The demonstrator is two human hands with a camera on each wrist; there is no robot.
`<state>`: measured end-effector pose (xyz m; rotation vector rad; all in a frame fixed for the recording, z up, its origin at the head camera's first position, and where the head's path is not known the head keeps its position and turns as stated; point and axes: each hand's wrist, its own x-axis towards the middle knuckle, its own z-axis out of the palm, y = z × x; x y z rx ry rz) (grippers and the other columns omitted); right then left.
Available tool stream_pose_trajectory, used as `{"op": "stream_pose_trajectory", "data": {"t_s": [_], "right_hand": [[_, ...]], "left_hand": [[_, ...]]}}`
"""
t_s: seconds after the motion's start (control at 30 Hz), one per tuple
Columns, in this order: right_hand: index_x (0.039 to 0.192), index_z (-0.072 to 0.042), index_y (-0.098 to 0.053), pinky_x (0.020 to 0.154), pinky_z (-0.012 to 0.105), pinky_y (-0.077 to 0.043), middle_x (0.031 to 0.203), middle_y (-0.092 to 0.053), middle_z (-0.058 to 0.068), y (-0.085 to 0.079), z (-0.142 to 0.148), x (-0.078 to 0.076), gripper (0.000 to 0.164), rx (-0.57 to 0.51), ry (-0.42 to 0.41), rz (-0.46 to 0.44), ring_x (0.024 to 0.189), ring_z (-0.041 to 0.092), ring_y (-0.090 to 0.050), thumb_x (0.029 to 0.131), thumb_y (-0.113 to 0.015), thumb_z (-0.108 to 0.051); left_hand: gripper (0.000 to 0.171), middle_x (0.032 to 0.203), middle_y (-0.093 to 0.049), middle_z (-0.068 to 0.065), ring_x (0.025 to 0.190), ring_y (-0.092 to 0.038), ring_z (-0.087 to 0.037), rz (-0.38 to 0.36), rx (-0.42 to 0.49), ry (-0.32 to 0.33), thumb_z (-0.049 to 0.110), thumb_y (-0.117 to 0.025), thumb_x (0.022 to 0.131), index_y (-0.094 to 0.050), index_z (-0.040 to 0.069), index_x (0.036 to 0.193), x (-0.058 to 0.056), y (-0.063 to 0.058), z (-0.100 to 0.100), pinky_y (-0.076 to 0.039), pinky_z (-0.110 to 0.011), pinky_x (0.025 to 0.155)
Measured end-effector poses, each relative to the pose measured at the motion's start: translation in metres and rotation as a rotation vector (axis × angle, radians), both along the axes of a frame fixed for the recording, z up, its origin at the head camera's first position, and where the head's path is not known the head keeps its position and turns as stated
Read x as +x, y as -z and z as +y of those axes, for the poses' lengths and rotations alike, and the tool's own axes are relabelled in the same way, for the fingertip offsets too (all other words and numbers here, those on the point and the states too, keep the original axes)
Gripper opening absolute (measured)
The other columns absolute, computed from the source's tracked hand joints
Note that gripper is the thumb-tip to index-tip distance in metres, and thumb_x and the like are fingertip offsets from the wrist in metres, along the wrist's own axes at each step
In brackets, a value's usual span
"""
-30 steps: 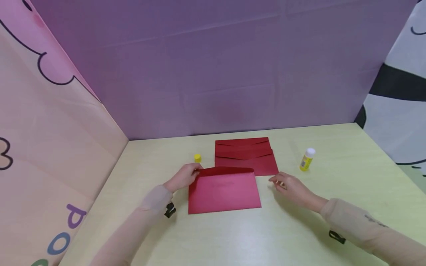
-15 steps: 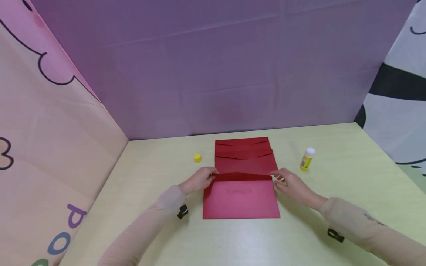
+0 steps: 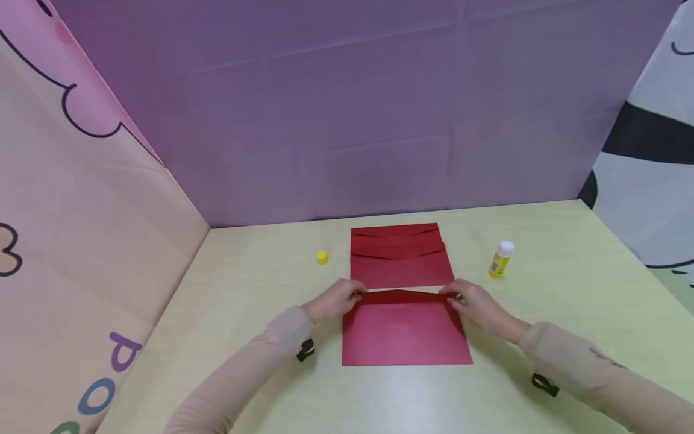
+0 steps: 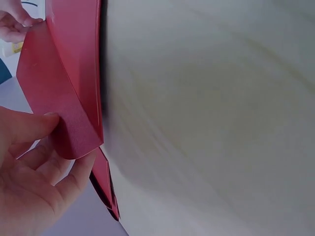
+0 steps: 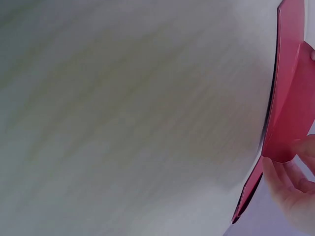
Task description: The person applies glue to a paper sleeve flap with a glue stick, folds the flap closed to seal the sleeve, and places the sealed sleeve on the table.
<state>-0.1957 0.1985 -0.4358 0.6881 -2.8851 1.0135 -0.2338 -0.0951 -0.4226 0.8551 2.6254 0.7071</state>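
A red envelope lies near the middle of the table, its flap raised along the far edge. My left hand pinches the flap's left corner, thumb on the near face and fingers behind in the left wrist view. At the opposite corner, my right hand pinches the flap too, its thumb against the paper. Just beyond lie two more red envelopes, overlapping, with their flaps folded down. The far side of the raised flap is mostly hidden in the head view.
A yellow glue stick with a white top stands upright on the right of the pale table. A small yellow cap sits left of the rear envelopes. Fabric walls enclose the table's back and sides.
The near envelope has slid to the right and slightly toward me, with my left hand moving along. My right hand, apart from it earlier, now holds its right flap corner.
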Motion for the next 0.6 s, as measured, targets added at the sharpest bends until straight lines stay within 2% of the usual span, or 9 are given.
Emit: {"op": "stream_pose_trajectory", "data": {"t_s": [0.17, 0.43, 0.53, 0.6], "right_hand": [[0.094, 0.005, -0.062, 0.065, 0.031, -0.052, 0.088, -0.061, 0.014, 0.0, 0.001, 0.0, 0.018, 0.025, 0.0, 0.01, 0.08, 0.026, -0.059, 0.077, -0.059, 0.008], [0.094, 0.006, -0.062, 0.065, 0.032, -0.052, 0.085, -0.061, 0.012, -0.001, 0.003, -0.001, 0.017, 0.034, 0.0, 0.015, 0.078, 0.025, -0.059, 0.077, -0.058, 0.008], [0.094, 0.004, -0.063, 0.065, 0.032, -0.052, 0.085, -0.059, 0.01, -0.004, 0.003, 0.002, 0.017, 0.062, 0.015, 0.053, 0.079, 0.024, -0.058, 0.077, -0.06, 0.006], [0.094, 0.003, -0.063, 0.066, 0.033, -0.052, 0.084, -0.057, 0.008, -0.005, 0.003, 0.004, 0.018, 0.099, 0.02, 0.106, 0.08, 0.024, -0.058, 0.075, -0.063, 0.004]], "left_hand": [[0.022, 0.1, -0.063, -0.009, 0.087, -0.057, -0.016, 0.015, -0.013, 0.016, 0.001, -0.053, 0.086, -0.061, 0.0, 0.107, 0.001, 0.002, 0.002, -0.048, -0.026, 0.08], [0.021, 0.097, -0.063, -0.005, 0.084, -0.056, -0.013, 0.042, -0.058, 0.021, 0.005, -0.058, 0.085, -0.062, 0.004, 0.105, 0.004, 0.0, 0.003, -0.047, -0.019, 0.074], [0.021, 0.094, -0.062, -0.004, 0.082, -0.056, -0.012, 0.096, -0.074, 0.029, 0.007, -0.06, 0.083, -0.062, 0.005, 0.104, 0.008, -0.004, 0.001, -0.047, -0.018, 0.071], [0.02, 0.093, -0.061, -0.004, 0.083, -0.056, -0.013, 0.177, -0.082, 0.044, 0.009, -0.062, 0.082, -0.062, 0.005, 0.102, 0.011, -0.007, -0.002, -0.047, -0.018, 0.071]]}}
